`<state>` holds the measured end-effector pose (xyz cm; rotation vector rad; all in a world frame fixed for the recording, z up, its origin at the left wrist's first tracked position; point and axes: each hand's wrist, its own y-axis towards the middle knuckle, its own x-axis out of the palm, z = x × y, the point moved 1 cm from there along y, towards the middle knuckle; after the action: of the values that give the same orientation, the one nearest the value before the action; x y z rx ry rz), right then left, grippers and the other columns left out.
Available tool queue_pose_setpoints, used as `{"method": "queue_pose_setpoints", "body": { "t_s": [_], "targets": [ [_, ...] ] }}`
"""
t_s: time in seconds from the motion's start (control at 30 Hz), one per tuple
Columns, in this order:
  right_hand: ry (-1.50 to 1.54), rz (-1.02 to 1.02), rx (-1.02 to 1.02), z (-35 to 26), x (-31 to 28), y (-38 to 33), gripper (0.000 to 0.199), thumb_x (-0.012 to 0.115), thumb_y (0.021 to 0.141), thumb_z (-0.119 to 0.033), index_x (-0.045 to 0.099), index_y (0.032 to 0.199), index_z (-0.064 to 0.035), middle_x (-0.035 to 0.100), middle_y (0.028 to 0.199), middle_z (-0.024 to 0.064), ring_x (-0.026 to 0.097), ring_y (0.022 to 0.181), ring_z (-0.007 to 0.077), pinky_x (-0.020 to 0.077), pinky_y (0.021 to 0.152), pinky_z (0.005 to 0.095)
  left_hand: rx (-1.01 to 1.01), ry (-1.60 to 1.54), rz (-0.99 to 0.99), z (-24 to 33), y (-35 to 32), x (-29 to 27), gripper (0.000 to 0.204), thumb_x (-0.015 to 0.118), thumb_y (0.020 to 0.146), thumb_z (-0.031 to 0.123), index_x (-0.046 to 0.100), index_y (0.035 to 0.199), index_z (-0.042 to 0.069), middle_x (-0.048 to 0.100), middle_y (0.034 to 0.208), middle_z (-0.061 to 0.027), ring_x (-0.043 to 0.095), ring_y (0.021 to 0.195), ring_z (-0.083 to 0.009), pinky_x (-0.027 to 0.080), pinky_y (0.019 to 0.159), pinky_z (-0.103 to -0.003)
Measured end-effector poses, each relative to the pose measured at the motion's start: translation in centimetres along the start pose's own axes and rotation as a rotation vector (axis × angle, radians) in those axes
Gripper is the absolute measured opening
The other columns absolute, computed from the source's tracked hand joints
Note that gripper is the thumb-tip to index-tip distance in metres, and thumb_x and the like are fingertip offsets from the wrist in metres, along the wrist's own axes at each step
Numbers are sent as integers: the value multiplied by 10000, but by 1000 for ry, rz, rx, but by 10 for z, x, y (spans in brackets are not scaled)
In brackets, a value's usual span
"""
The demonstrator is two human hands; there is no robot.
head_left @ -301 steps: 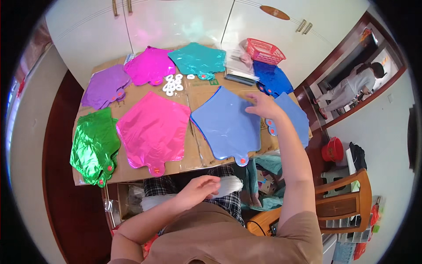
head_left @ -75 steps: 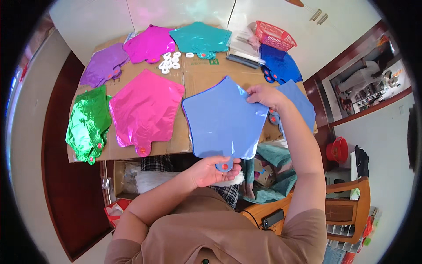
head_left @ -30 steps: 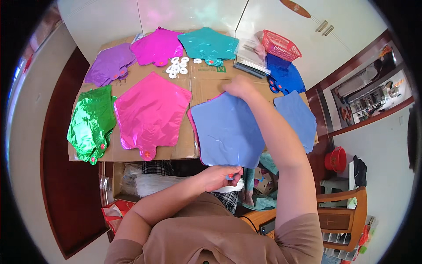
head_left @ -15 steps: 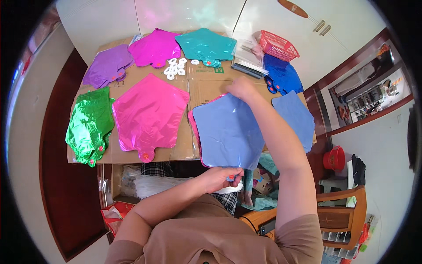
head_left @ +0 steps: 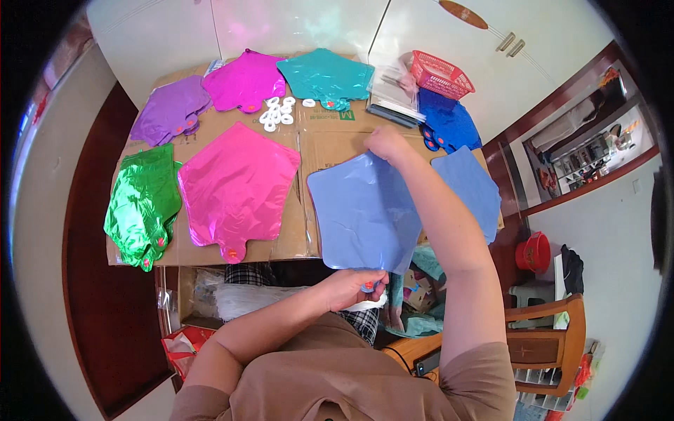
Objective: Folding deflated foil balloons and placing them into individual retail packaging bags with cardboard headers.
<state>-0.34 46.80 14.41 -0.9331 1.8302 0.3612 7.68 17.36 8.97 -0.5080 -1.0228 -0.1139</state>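
Light blue foil balloon [head_left: 365, 210], flat, star-shaped, lies at centre of the cardboard-covered surface [head_left: 330, 140], its lower edge hanging over the near rim at 6 o'clock.

Left hand [head_left: 354, 288] sits at the balloon's 6 o'clock, grip closed in a pinch on the balloon's neck; a white strip also shows under the fingers, can't tell what it is. Right hand [head_left: 385, 144] is at the balloon's 12 o'clock, grip closed on the top point, fingers curled over the foil edge. Right forearm crosses the balloon's right side.

Outward from there:
- Second light blue balloon [head_left: 474, 189] at 3 o'clock, partly under the forearm, just beside the first.
- Pink balloon [head_left: 235, 189] at 9 o'clock, flat, near but apart.
- Green balloon [head_left: 140, 207] further out at 9 o'clock, crumpled, on the left rim of the surface.
- Purple balloon [head_left: 168, 109] at 10 o'clock, magenta balloon [head_left: 246, 81] at 11 o'clock, teal balloon [head_left: 326, 74] at 12 o'clock, along the far edge.
- White rings [head_left: 275, 114] in a small cluster between magenta and pink.
- Dark blue balloon [head_left: 449, 126] at 1 o'clock, red basket [head_left: 441, 74] beyond it, clear plastic packets [head_left: 393, 95] just left of the basket.

Wooden chair [head_left: 540, 344] stands at 4 o'clock, off the surface.
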Motion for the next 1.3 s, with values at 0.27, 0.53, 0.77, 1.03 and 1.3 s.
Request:
{"method": "queue_pose_setpoints", "body": {
  "t_s": [0.27, 0.53, 0.77, 1.03, 1.3],
  "targets": [
    [81, -138, 81, -43, -25, -31, 335, 569, 753, -292, 705, 810, 9, 681, 850, 219, 654, 779, 356, 501, 688, 412, 27, -134, -26, 3, -3, -2, 187, 601, 945, 241, 604, 936, 54, 558, 854, -28, 541, 772, -140, 477, 778, -297],
    [-160, -184, -246, -8, -15, -11, 238, 596, 712, -265, 707, 744, -57, 673, 801, 176, 615, 725, 379, 449, 612, 453, -19, -201, -71, 0, 2, -4, 199, 577, 948, 260, 588, 945, 61, 580, 814, -27, 570, 772, -137, 460, 777, -304],
    [132, -161, -122, -9, -9, -15, 113, 661, 715, -142, 705, 755, -47, 657, 691, 94, 597, 635, 196, 454, 586, 360, -62, -230, -75, 5, -8, -10, 263, 613, 912, 264, 623, 1059, 45, 642, 895, -57, 613, 799, -157, 499, 792, -324],
    [156, -210, -63, -20, -19, -28, 141, 695, 768, -114, 704, 881, -30, 659, 757, 37, 573, 690, 127, 465, 615, 296, -76, -190, 14, 7, -2, -1, 158, 580, 948, 239, 619, 943, 85, 607, 824, -26, 584, 760, -144, 484, 774, -326],
    [209, -171, -86, -12, -15, -24, 137, 690, 779, -127, 700, 881, -36, 653, 761, 28, 563, 675, 114, 457, 603, 290, -82, -211, 4, 7, -1, 0, 168, 594, 947, 256, 609, 925, 90, 585, 782, -10, 571, 715, -119, 475, 742, -305]
  ]
}}
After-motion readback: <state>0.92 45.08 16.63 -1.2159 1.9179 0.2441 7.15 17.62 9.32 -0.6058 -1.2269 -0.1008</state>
